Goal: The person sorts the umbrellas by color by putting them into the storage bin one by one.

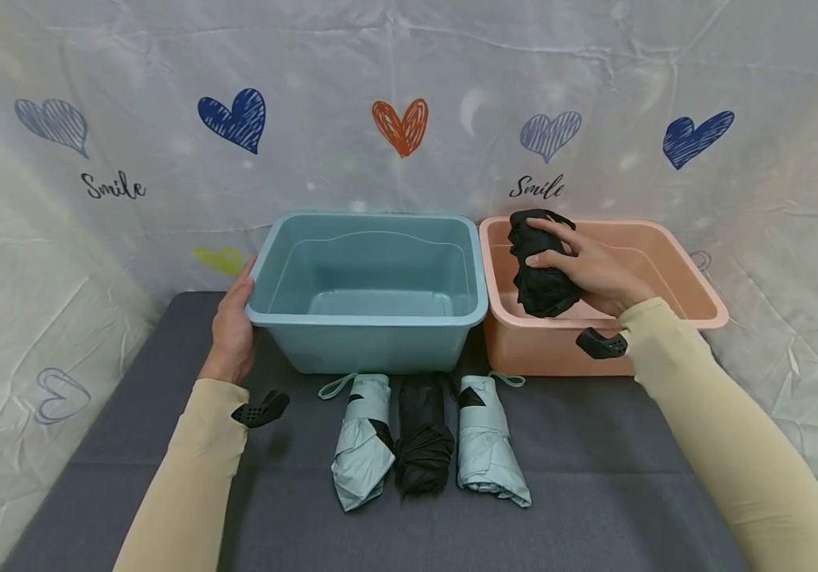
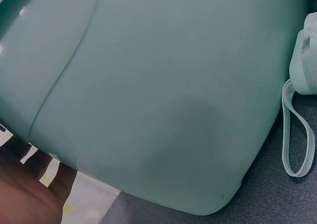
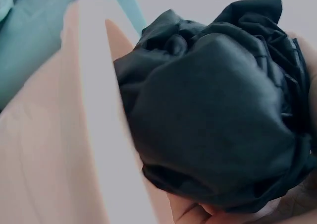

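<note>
A black folded umbrella (image 1: 545, 266) is gripped between the thumb and fingers of my right hand (image 1: 591, 270), over the left part of the pink basin (image 1: 595, 349). In the right wrist view its bunched fabric end (image 3: 208, 115) overlaps the basin's pale rim (image 3: 94, 100). My left hand (image 1: 232, 330) rests against the left side of the blue basin (image 1: 366, 345), fingers extended up near its rim. In front of the basins lie a light-blue folded umbrella (image 1: 364, 445), a second black one (image 1: 423, 441) and another light-blue one (image 1: 489, 445), side by side.
Both basins stand next to each other on the dark grey tabletop (image 1: 295, 508). Behind them hangs a white cloth (image 1: 323, 63) printed with hearts. Wrist straps (image 1: 355, 380) on the light-blue umbrellas lie close to the basins.
</note>
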{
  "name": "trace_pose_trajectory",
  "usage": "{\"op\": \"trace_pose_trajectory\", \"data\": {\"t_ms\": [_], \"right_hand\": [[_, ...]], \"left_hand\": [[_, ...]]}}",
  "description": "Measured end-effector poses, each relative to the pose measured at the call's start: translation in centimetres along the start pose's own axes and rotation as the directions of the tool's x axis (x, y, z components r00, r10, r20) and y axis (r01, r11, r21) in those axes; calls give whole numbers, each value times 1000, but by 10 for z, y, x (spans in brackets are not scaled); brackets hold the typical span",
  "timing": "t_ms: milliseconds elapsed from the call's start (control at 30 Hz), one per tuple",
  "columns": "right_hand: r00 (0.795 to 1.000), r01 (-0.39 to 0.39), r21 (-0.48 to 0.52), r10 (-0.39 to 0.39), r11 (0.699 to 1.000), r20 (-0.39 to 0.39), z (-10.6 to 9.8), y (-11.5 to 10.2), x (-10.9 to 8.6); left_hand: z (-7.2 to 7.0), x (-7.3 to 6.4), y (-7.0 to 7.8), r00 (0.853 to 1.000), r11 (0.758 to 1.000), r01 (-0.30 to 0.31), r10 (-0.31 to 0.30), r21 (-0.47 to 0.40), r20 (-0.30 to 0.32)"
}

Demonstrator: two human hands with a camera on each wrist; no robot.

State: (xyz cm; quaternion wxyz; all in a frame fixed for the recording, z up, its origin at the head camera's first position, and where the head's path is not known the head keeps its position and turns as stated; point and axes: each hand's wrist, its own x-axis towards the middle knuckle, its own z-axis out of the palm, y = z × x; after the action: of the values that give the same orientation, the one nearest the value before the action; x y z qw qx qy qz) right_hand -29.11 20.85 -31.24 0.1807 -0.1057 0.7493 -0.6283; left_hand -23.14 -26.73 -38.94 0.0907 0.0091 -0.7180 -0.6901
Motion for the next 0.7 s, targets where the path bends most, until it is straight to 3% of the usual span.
{"op": "trace_pose_trajectory", "data": {"t_ms": [267,700], "right_hand": [[1000,-26,-147,27,989,11,7,15,20],[997,-64,-241,73,968,29,14,20,33]], "left_hand": [[-3,2,-1,1000,1000,3,-3,-6,14],[-3,2,-1,1000,1000,-4,4,-3,19]]}}
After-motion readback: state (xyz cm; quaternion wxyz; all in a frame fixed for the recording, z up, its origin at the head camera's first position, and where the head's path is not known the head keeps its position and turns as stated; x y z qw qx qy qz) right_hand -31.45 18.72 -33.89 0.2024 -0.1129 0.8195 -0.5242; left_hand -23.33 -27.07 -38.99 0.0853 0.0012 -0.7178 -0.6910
